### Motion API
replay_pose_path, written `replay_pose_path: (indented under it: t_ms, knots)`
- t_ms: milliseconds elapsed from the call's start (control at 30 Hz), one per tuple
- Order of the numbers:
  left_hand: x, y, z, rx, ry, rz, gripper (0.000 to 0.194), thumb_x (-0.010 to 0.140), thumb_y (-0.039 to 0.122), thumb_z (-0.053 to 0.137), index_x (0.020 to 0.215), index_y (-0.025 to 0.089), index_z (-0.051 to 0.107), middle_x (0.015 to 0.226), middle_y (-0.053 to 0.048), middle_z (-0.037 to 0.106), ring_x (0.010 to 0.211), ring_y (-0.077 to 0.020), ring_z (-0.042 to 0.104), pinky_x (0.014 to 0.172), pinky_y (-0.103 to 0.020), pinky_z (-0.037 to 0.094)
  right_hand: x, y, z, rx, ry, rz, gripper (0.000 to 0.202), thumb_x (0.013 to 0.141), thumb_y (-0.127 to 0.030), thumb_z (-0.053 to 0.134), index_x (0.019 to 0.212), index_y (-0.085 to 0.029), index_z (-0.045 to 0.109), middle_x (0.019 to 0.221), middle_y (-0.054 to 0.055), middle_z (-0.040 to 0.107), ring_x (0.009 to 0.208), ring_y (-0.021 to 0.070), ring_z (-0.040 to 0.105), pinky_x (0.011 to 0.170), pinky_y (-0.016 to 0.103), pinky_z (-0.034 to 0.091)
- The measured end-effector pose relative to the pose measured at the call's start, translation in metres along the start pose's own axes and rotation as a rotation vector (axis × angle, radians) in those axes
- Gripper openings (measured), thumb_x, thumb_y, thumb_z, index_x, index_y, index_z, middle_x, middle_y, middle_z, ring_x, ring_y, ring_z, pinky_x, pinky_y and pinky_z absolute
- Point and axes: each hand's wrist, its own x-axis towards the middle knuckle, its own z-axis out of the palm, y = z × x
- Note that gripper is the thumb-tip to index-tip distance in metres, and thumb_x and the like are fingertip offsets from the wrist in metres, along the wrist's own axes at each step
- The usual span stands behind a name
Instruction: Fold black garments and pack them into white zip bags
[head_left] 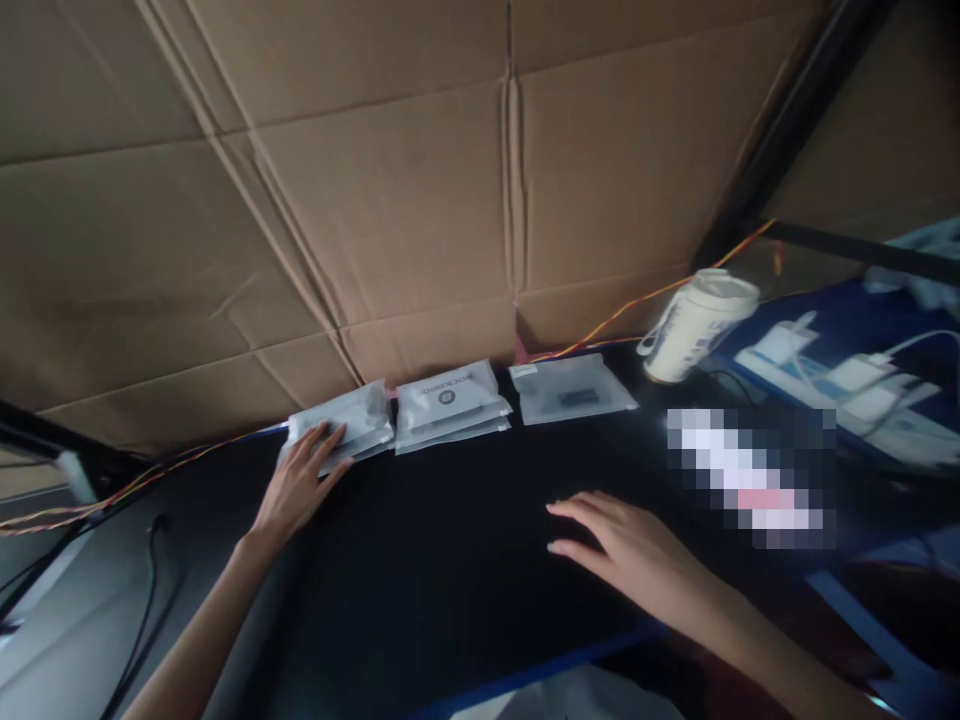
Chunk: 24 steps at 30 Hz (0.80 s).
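My left hand [304,475] lies with its fingers spread on a stack of frosted zip bags [360,408] at the back left of the black table. Just right of it sits a second stack of frosted zip bags [442,400] with dark print and a round logo. Farther right, a flatter frosted zip bag [547,385] shows a dark rectangle through its film. Over the middle right of the table is my right hand [607,530], thumb and fingers apart, with nothing between them.
Behind the black table [420,560] stands a cardboard wall [390,220]. A white cup [701,325] with a handle is at the back right, near a power strip [847,395] with plugged chargers. A blurred-out item [750,475] lies in front. A black cable [150,570] runs at left.
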Motion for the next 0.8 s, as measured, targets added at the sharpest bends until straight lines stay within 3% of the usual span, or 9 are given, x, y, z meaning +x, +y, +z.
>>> replay_pose_path:
  t_ms: [100,167,267,367,467,567,667,800]
  knots:
    - [0.005,0.008,-0.006,-0.063,0.121,0.023,0.054,0.093,0.054,0.035,0.137,0.023,0.043,0.141,-0.014,0.045,0.13,-0.035,0.041,0.105,-0.056,0.035,-0.011,0.031,-0.013,-0.042,0.127,0.107,0.027,0.089,-0.038,0.056,0.11,-0.022,0.062,0.099,0.006,0.07,0.091,0.0225,0.067,0.079,0.039,0.056]
    - [0.011,0.026,-0.012,-0.136,0.194,-0.019,0.048,0.092,0.051,0.041,0.135,0.031,0.041,0.137,-0.006,0.048,0.123,-0.031,0.048,0.104,-0.054,0.039,-0.021,0.06,-0.023,-0.059,0.216,0.172,0.026,0.09,-0.04,0.052,0.108,-0.023,0.063,0.102,0.005,0.07,0.092,0.0216,0.067,0.081,0.038,0.055]
    - [0.02,0.068,-0.018,-0.253,0.281,0.072,0.035,0.091,0.042,0.048,0.123,0.028,0.05,0.118,-0.007,0.058,0.107,-0.029,0.058,0.097,-0.051,0.046,-0.04,0.105,-0.035,-0.093,0.423,0.218,0.023,0.092,-0.039,0.049,0.102,-0.026,0.065,0.109,0.005,0.067,0.101,0.0215,0.063,0.089,0.038,0.052]
    - [0.028,0.121,-0.016,-0.346,0.257,0.216,0.026,0.091,0.031,0.051,0.116,0.023,0.053,0.108,-0.008,0.061,0.101,-0.0264,0.061,0.091,-0.044,0.051,-0.064,0.141,-0.037,-0.201,0.601,0.288,0.027,0.092,-0.041,0.048,0.101,-0.024,0.066,0.111,0.008,0.065,0.105,0.0246,0.06,0.093,0.042,0.048]
    - [0.033,0.171,-0.007,-0.446,0.144,0.366,0.021,0.091,0.022,0.052,0.112,0.023,0.055,0.105,-0.007,0.062,0.098,-0.0209,0.062,0.085,-0.034,0.054,-0.092,0.162,-0.027,-0.302,0.622,0.387,0.038,0.091,-0.049,0.045,0.107,-0.021,0.065,0.125,0.013,0.057,0.113,0.0307,0.055,0.099,0.051,0.041]
    - [0.04,0.211,0.002,-0.516,0.045,0.447,0.02,0.092,0.02,0.049,0.111,0.022,0.055,0.107,-0.007,0.062,0.101,-0.0205,0.061,0.085,-0.035,0.055,-0.115,0.172,-0.014,-0.31,0.597,0.461,0.044,0.093,-0.048,0.039,0.122,-0.021,0.058,0.137,0.014,0.047,0.123,0.0333,0.047,0.102,0.056,0.036]
    - [0.051,0.239,0.009,-0.556,-0.006,0.437,0.019,0.093,0.022,0.046,0.109,0.022,0.056,0.112,-0.009,0.06,0.106,-0.023,0.059,0.087,-0.04,0.055,-0.128,0.176,-0.004,-0.289,0.576,0.485,0.044,0.094,-0.043,0.038,0.129,-0.021,0.053,0.141,0.014,0.043,0.126,0.0326,0.044,0.102,0.055,0.036]
    - [0.062,0.259,0.016,-0.58,-0.049,0.415,0.02,0.093,0.024,0.045,0.109,0.021,0.057,0.115,-0.01,0.057,0.109,-0.0234,0.057,0.09,-0.041,0.053,-0.132,0.18,0.001,-0.251,0.545,0.471,0.037,0.094,-0.041,0.04,0.118,-0.023,0.061,0.137,0.013,0.046,0.126,0.0312,0.045,0.101,0.052,0.039]
